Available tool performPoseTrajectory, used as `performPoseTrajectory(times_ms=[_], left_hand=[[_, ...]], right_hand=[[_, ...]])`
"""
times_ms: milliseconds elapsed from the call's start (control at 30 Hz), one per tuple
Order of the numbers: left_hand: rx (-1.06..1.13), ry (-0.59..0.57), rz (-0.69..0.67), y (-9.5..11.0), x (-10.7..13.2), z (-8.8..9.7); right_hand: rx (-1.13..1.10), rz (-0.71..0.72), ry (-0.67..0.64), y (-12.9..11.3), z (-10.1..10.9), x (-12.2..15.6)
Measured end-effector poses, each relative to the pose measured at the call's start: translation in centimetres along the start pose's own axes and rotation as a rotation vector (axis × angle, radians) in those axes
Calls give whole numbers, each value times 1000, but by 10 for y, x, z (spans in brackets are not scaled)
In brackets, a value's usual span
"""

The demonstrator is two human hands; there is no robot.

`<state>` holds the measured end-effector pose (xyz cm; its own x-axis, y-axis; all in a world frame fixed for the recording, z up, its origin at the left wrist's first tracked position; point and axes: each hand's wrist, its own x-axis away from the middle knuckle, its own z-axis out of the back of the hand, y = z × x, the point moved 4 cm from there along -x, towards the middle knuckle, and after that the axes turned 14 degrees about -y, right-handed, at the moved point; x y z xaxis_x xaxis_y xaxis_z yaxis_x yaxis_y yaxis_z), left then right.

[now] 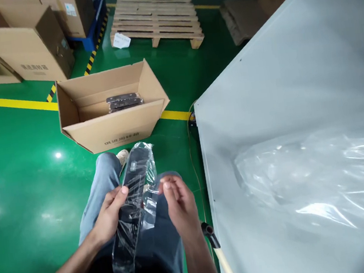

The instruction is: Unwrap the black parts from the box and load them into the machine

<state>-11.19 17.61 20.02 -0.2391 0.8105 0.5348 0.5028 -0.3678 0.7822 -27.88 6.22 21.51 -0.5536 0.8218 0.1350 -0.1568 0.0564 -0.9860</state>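
A long black part point(133, 209) lies slantwise over my lap inside a clear plastic bag point(149, 211). My left hand point(111, 209) is closed around its left side, thumb on top of the wrapping. On the other side, my right hand point(179, 203) has thumb and fingers pinched together at the loose edge of the bag. The part's exact kind cannot be told through the shiny film. In front of my knees, an open cardboard box point(118, 129) holds several similar dark wrapped parts point(125, 102).
To my right is a grey table point(224, 158) with clear plastic bags point(320, 181) on it. A black-tipped pole point(214, 241) stands by its edge. Farther off are a wooden pallet point(157, 20), an open carton point(22, 54) and a blue pallet point(90, 39).
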Motion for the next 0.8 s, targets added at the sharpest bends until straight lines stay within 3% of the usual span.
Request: performPoseTrajectory(times_ms=[67, 200, 267, 367, 500, 633, 700, 800], left_hand=[[-64, -13, -8, 0, 2, 0], [-136, -194, 1, -5, 8, -13], [-128, -162, 7, -8, 13, -13], [-42, -85, 62, -11, 17, -5], [183, -250, 209, -13, 16, -4], [327, -377, 310, -18, 6, -9], [282, -390, 266, -19, 0, -10], [72, -344, 41, -16, -9, -12]], right_hand=[[65, 52, 76, -6, 4, -2], [269, 114, 247, -20, 5, -8], [269, 103, 277, -22, 3, -12], [24, 5, 286, -11, 2, -14], [-361, -88, 278, 6, -3, -14], [-531, 3, 224, 1, -8, -15], [-517, 74, 208, -7, -9, -14], [-437, 134, 179, -21, -11, -9]])
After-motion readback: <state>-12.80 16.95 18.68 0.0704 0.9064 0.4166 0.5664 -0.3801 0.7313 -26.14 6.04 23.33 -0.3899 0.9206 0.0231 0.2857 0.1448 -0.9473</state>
